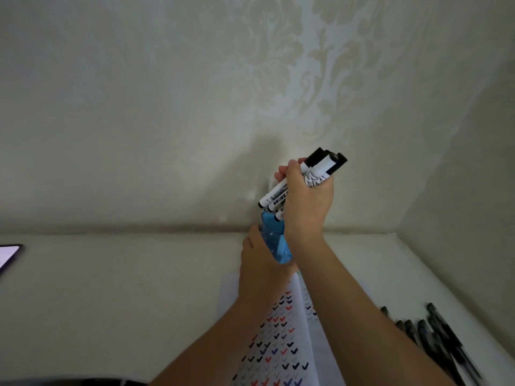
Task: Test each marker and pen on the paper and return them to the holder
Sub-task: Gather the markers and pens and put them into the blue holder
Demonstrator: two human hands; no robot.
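White and glowing from a phone screen (pixel 8 257) at the far left edge of the pale table (pixel 111 302). Toward the middle, wrapping the left hand (pixel 259 263) round the lower body of the blue see-through holder (pixel 274 240), fingers curled tight on it, tilting it at the back of the table, close under the patterned wall (pixel 278 65). Just above and to the right, clenching the right hand (pixel 306 201) round a bundle of white markers (pixel 320 168), black caps jutting up past the knuckles, lower ends meeting the holder's open mouth; hard telling whether inside it or only at the rim. Beneath both forearms, stretching toward the viewer as a sheet of paper (pixel 278 352) covered in rows of red, black and blue ticks. At the far right, lying loose on the table as a cluster of black pens (pixel 440 338), well apart from the holder.
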